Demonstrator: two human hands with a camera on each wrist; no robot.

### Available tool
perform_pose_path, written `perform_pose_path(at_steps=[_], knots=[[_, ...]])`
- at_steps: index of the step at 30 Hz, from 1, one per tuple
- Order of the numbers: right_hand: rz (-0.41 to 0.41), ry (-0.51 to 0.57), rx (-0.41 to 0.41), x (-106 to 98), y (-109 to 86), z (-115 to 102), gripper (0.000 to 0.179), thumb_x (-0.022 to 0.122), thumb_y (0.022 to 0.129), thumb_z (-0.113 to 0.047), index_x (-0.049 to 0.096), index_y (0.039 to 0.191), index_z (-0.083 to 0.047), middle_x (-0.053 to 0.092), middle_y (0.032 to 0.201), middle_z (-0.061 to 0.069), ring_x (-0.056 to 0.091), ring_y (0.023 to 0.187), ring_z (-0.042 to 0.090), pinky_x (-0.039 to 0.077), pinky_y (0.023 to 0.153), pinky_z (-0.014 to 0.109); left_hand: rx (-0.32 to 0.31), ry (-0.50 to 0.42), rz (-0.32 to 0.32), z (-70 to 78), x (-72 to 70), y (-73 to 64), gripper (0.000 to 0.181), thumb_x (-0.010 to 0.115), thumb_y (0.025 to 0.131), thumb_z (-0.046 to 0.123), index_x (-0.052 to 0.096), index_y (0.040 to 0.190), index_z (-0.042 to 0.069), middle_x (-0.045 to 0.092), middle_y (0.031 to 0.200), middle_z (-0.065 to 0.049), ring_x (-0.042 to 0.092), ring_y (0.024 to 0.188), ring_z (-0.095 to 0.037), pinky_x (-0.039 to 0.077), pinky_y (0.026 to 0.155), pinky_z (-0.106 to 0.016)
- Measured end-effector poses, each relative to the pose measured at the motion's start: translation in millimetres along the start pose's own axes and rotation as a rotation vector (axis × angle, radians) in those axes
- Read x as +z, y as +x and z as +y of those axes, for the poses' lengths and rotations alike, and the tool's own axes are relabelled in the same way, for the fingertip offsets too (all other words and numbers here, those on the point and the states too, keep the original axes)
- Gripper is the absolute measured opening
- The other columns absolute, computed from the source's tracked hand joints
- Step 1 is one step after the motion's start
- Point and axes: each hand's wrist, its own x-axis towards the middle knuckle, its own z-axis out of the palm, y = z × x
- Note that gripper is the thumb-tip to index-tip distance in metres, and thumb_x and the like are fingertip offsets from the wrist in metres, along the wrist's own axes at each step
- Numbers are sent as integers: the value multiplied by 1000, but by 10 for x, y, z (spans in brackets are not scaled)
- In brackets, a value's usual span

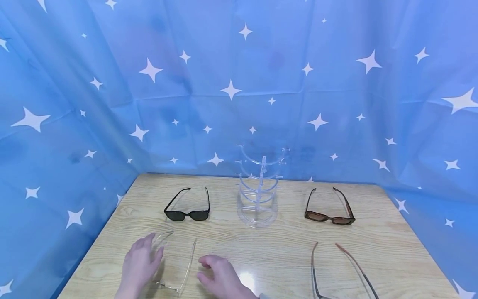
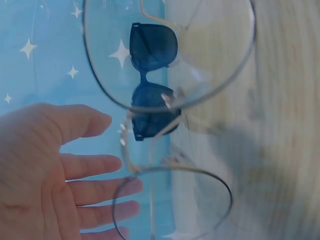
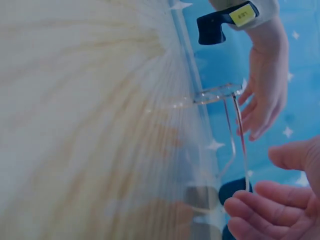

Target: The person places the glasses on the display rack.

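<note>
Observed a blue cloth backdrop (image 1: 209, 62) with white four-pointed stars, creased and hung behind and along both sides of the surface; noted a pale wood-grain table (image 1: 276, 249) below, with a bright light reflection near the lower centre.

Located wire-framed glasses (image 1: 189, 265) on the near left part of the table, between both hands, front toward the wearer of the head camera and temples unfolded away; identified clear rounded lenses, thin rims and slender pale temples.

Found the left hand (image 1: 139, 263) beside the left temple, fingers extended and thumb well apart; found the right hand (image 1: 222, 276) near the right temple, fingers slightly bent and thumb wide of them; could not tell contact from a narrow gap at either temple.

Noted black sunglasses (image 1: 188, 214) beyond, a transparent tiered stand (image 1: 258, 195) with curved arms at rear centre, tortoiseshell sunglasses (image 1: 329, 218) at rear right, and brown-templed glasses (image 1: 357, 264) at near right, cut off by the lower picture edge; noted part of the wire frame hidden behind the left hand in the head view.
</note>
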Motion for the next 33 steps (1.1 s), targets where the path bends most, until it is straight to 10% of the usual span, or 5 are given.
perform_pose_path(at_steps=[6, 22, 33], knots=[[3, 209, 8, 138, 34, -19, 18, 64, 85, -8, 64, 98, 5, 68, 86, 9, 61, 77, 4, 49, 67, 10, -20, 17, -49, -107, -6, -10, 34, 65, 80, 5, 60, 107, -15, 62, 101, -32, 57, 91, -50, 50, 71, -58], [60, 771, 590, 370, 138, -131, 5, 64, 84, 0, 64, 85, 4, 64, 65, 19, 61, 52, 17, 52, 48, 20, -192, -149, -150, -259, -55, 143, 18, 62, 80, 2, 65, 94, -10, 65, 74, -8, 61, 66, -23, 49, 58, -36], [67, 1015, 716, 456, 166, -188, 3, 60, 82, 8, 61, 82, 5, 65, 67, 14, 55, 49, 7, 49, 47, 14, -245, -186, -212, -353, -26, 179, 6, 64, 78, 1, 69, 80, -3, 60, 65, 1, 51, 60, -12, 42, 56, -28]])
